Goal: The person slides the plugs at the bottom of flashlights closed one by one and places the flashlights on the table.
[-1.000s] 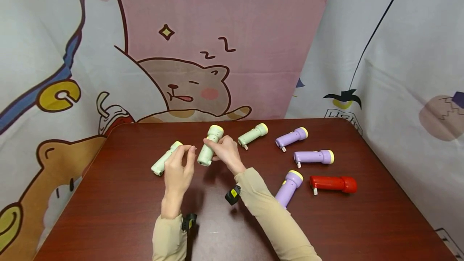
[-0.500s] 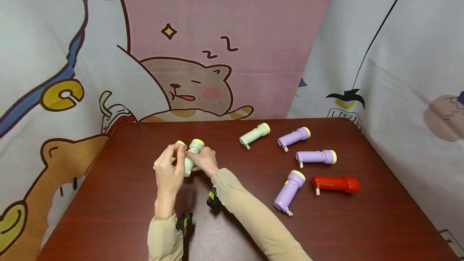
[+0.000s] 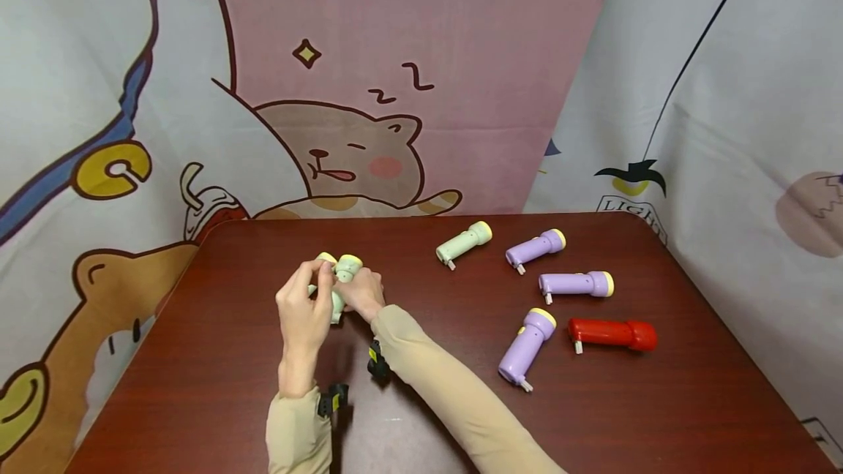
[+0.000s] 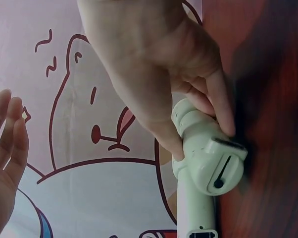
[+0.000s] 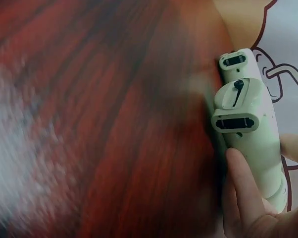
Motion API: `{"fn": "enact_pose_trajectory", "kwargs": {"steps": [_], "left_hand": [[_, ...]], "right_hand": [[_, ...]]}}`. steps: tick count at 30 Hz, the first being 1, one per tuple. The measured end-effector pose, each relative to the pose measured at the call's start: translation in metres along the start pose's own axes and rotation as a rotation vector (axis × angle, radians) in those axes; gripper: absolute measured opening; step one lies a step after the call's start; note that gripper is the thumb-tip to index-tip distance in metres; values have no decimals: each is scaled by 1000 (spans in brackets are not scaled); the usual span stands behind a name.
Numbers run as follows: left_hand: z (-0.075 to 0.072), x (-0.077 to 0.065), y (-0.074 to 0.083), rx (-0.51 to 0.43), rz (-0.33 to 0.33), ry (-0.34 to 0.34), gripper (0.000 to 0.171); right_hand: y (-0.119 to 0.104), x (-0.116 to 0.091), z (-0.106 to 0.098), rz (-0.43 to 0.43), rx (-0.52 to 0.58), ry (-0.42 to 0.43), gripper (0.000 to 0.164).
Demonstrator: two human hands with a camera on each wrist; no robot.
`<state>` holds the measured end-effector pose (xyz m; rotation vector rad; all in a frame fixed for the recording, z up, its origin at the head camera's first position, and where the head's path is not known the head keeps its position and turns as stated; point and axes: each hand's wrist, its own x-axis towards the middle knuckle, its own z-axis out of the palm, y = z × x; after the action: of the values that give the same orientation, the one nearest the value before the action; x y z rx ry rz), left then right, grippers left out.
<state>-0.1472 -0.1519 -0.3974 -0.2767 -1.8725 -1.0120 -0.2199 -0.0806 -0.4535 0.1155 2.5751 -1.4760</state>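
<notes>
My right hand (image 3: 362,292) grips a pale green flashlight (image 3: 347,266) by its body, thumb on one side and fingers on the other. In the right wrist view the flashlight's (image 5: 260,148) tail end shows a dark slot. Close beside it lies a second pale green flashlight (image 3: 326,257), mostly hidden behind the hands in the head view; whether the two touch I cannot tell. My left hand (image 3: 303,306) hovers over that second flashlight with fingers loosely bent. In the left wrist view the left hand (image 4: 8,153) holds nothing.
A third pale green flashlight (image 3: 464,241) lies at the back. To its right are purple flashlights (image 3: 536,247), (image 3: 577,284) and, nearer, a purple flashlight (image 3: 527,346). A red flashlight (image 3: 612,333) lies furthest right on the brown table (image 3: 197,386). A printed curtain (image 3: 494,93) hangs behind.
My right hand has carried the green flashlight left and down, beside the second green one. The left hand has shifted slightly left.
</notes>
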Motion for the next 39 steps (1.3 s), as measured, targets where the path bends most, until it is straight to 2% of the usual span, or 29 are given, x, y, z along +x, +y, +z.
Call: {"fn": "enact_pose_trajectory", "kwargs": {"steps": [6, 10, 17, 29, 33, 39], "left_hand": [[0, 0, -2, 6, 17, 13, 6], [1, 0, -3, 27, 55, 37, 6], [2, -1, -3, 1, 18, 23, 6], [2, 1, -3, -14, 22, 30, 6], [2, 1, -3, 9, 51, 40, 6], [2, -1, -3, 14, 41, 13, 7]], "right_hand": [[-3, 6, 0, -62, -178, 39, 46], [-6, 9, 2, -69, -222, 42, 47], [-7, 12, 5, -63, -223, 31, 44], [-4, 14, 1, -46, -159, -11, 46], [-3, 14, -3, -67, -155, -28, 47], [-6, 14, -22, -93, -206, -41, 45]]}}
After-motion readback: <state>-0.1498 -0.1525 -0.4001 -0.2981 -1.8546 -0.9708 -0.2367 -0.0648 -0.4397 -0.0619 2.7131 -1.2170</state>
